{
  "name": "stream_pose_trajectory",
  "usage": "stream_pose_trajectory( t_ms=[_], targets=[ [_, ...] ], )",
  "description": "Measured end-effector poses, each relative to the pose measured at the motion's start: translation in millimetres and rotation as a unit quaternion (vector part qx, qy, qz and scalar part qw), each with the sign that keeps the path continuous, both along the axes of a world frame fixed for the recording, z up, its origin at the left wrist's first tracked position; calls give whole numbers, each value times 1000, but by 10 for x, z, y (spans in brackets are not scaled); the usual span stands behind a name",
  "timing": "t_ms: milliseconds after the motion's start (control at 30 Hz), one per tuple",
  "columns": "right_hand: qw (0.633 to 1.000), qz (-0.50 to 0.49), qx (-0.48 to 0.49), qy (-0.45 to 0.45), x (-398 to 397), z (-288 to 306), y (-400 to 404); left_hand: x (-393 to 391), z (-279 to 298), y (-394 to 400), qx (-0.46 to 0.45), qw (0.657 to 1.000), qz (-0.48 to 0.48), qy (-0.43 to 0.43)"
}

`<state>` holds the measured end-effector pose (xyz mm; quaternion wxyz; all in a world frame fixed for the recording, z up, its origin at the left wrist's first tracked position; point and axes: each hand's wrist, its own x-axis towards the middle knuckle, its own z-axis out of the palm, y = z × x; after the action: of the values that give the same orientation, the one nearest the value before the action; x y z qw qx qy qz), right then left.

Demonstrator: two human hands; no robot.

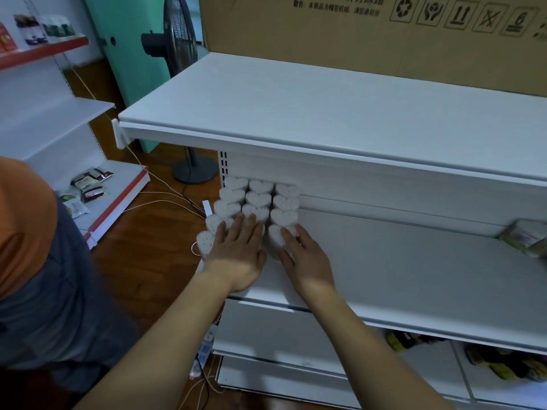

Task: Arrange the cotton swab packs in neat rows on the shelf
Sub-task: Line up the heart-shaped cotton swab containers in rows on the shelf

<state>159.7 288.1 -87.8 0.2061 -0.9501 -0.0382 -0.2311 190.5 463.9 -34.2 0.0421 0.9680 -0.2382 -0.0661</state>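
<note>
**Both hands flat against the heart-shaped packs on the middle shelf**

Two bare forearms reach forward and up from the lower edge of the view onto the white metal middle shelf (414, 279). The left hand (236, 255) lies palm down with its fingers straight and slightly spread, the fingertips resting on the front packs of the left and middle rows. The right hand (305, 261) is likewise flat, fingers straight and close together, angled toward the left, its fingertips on the front pack of the right-hand row. Neither hand curls round anything; both press or rest on the packs with open palms.

The white heart-shaped cotton swab packs (259, 199) stand at the far left end of this shelf in three rows running from the back panel toward the front edge, hearts facing up. The left row bends outward toward the shelf's left edge, while the other two run straighter.

At the right end of the same shelf lies a small pile of pale wrapped packets (524, 238), well apart from the hands. A large brown cardboard box (355, 39) stands behind the top shelf, and a black pedestal fan (180, 37) is on the wooden floor to the left.
</note>
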Motion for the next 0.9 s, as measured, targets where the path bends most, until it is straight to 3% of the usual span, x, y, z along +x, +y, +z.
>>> stream_pose_trajectory(
  t_ms=[567, 700, 900],
  targets=[
    [996, -48, -71, -14, -103, 47, 24, -6, 13, -99, -18, 999, 6, -43],
    [992, -78, -86, -46, -226, 81, -165, -69, 95, -370, -57, 995, -2, -84],
    [981, -142, -102, -86, -590, 143, -820, -300, 173, -1041, -85, 994, -43, -57]
  ],
)
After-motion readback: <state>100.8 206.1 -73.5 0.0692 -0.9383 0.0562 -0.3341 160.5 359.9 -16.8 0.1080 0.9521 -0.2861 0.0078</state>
